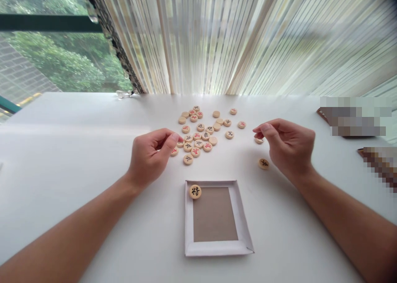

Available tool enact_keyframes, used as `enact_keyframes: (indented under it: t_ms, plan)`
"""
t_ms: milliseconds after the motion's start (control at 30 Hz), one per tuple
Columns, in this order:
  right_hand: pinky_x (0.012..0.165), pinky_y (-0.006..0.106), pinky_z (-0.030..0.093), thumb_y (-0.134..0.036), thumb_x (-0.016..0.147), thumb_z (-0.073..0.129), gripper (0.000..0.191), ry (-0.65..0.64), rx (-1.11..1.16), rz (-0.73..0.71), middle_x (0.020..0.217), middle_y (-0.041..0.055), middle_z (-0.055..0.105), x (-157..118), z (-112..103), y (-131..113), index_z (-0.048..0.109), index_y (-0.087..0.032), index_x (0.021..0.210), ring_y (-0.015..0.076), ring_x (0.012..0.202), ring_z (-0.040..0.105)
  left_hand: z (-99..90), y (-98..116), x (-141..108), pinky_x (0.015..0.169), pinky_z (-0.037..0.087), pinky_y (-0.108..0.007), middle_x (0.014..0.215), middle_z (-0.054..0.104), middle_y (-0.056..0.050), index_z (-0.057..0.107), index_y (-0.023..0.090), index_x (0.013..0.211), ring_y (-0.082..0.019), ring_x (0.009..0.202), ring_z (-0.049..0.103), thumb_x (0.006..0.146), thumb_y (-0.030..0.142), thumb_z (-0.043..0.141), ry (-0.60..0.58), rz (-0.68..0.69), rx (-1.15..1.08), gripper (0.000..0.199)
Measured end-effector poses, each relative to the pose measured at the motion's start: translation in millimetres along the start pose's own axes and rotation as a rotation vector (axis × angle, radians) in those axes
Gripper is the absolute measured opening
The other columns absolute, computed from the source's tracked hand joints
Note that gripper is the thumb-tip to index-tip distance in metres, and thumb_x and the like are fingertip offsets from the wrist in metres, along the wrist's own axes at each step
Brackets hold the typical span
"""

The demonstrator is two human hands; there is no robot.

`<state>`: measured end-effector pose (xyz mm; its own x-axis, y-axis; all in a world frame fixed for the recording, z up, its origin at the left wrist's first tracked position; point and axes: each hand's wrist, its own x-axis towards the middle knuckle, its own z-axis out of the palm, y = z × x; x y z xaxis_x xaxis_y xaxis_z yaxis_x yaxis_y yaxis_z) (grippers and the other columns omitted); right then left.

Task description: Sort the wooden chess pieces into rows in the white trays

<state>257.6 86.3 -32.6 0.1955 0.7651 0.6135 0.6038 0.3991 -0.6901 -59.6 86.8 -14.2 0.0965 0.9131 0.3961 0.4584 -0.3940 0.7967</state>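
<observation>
Round wooden pieces with black or red characters lie loosely grouped mid-table, one of them a black-marked piece [187,159] at the group's near edge. My left hand [154,153] hovers by the group's left side, thumb and fingers curled together; whatever they hold, if anything, is hidden. On the right, my right hand [287,144] is pinched above a partly covered piece [259,141]; its grip is too small to make out. Another black-marked piece [263,163] lies below it. A shallow white box [220,248] with a grey-brown bottom has one black-marked piece [195,191] in its far left corner.
The white table [130,241] reaches back to a striped sheer curtain [192,39] and a window at the left. Two brown objects, partly blurred out, lie at the right: one farther back [359,134], one nearer [380,167]. Small clear beads [124,94] rest at the back edge.
</observation>
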Motion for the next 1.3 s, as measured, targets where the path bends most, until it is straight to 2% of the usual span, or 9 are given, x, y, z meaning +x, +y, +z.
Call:
enact_keyframes:
  t_ms: [200, 367, 500, 633, 867, 1000, 1167, 1300]
  plan:
    - [0.057, 0.036, 0.057, -0.038, 0.098, 0.065, 0.031, 0.058, 0.215, 0.078, 0.069, 0.0047, 0.074, 8.0, 1.1, 7.7, 0.078, -0.023, 0.074, 0.0218, 0.060, 0.069, 0.8, 0.0, -2.1, 0.053, 0.037, -0.026, 0.055, 0.056, 0.003, 0.080, 0.017, 0.084, -0.011, 0.051, 0.045, 0.097, 0.034, 0.061, -0.009, 0.024, 0.040, 0.028]
    - [0.056, 0.036, 0.058, -0.044, 0.098, 0.065, 0.034, 0.030, 0.223, 0.088, 0.070, 0.0053, 0.074, 8.0, 2.2, 11.0, 0.077, -0.022, 0.074, 0.0215, 0.060, 0.069, 0.7, -0.1, -2.1, 0.055, 0.039, -0.026, 0.056, 0.058, 0.003, 0.081, 0.018, 0.085, -0.012, 0.051, 0.047, 0.097, 0.034, 0.061, -0.012, 0.043, 0.063, 0.028]
    - [0.058, 0.036, 0.058, -0.040, 0.099, 0.065, 0.031, -0.002, 0.171, 0.069, 0.070, 0.0043, 0.074, 4.3, 2.1, 2.5, 0.077, -0.023, 0.076, 0.0216, 0.062, 0.069, 2.1, -0.6, -1.4, 0.052, 0.036, -0.026, 0.056, 0.059, 0.002, 0.080, 0.019, 0.081, -0.013, 0.053, 0.050, 0.096, 0.036, 0.062, -0.013, 0.082, 0.103, 0.029]
    - [0.060, 0.035, 0.058, -0.029, 0.098, 0.064, 0.024, -0.043, 0.099, 0.026, 0.070, 0.0030, 0.074, 0.0, 1.8, -5.8, 0.077, -0.024, 0.078, 0.0209, 0.063, 0.071, 4.4, -4.3, -1.9, 0.053, 0.041, -0.026, 0.064, 0.068, -0.001, 0.079, 0.019, 0.083, -0.015, 0.057, 0.057, 0.094, 0.037, 0.067, -0.028, 0.088, 0.077, 0.024]
    - [0.075, 0.040, 0.062, -0.024, 0.095, 0.067, 0.014, -0.205, -0.089, -0.118, 0.097, 0.0065, 0.082, -1.9, 2.4, -1.9, 0.080, -0.024, 0.097, 0.0247, 0.083, 0.077, 7.1, -11.3, -3.1, 0.059, 0.049, -0.026, 0.080, 0.077, -0.004, 0.080, 0.020, 0.093, -0.016, 0.065, 0.067, 0.093, 0.035, 0.072, -0.061, 0.075, 0.055, 0.017]
    - [0.069, 0.037, 0.060, -0.023, 0.094, 0.067, 0.017, -0.256, -0.161, -0.200, 0.106, 0.0076, 0.082, -2.3, 3.8, -5.5, 0.082, -0.023, 0.103, 0.0231, 0.081, 0.077, 8.6, -10.4, -3.0, 0.059, 0.050, -0.026, 0.080, 0.077, -0.004, 0.080, 0.018, 0.093, -0.016, 0.065, 0.067, 0.094, 0.033, 0.070, -0.071, 0.083, 0.050, 0.017]
    - [0.063, 0.034, 0.059, -0.027, 0.092, 0.067, 0.018, -0.230, -0.224, -0.135, 0.103, 0.0078, 0.082, -1.8, 3.4, -7.2, 0.083, -0.021, 0.100, 0.0233, 0.083, 0.077, 9.1, -9.5, -3.3, 0.058, 0.049, -0.024, 0.077, 0.076, -0.004, 0.080, 0.017, 0.093, -0.015, 0.063, 0.067, 0.093, 0.032, 0.069, -0.085, 0.086, 0.049, 0.019]
    - [0.056, 0.032, 0.057, -0.030, 0.092, 0.066, 0.023, -0.164, -0.300, -0.011, 0.102, 0.0100, 0.083, 9.4, -3.7, 6.6, 0.081, -0.019, 0.105, 0.0263, 0.085, 0.079, 8.4, -11.1, -3.9, 0.060, 0.051, -0.024, 0.080, 0.077, -0.003, 0.080, 0.017, 0.095, -0.015, 0.065, 0.068, 0.094, 0.033, 0.068, -0.083, 0.077, 0.060, 0.019]
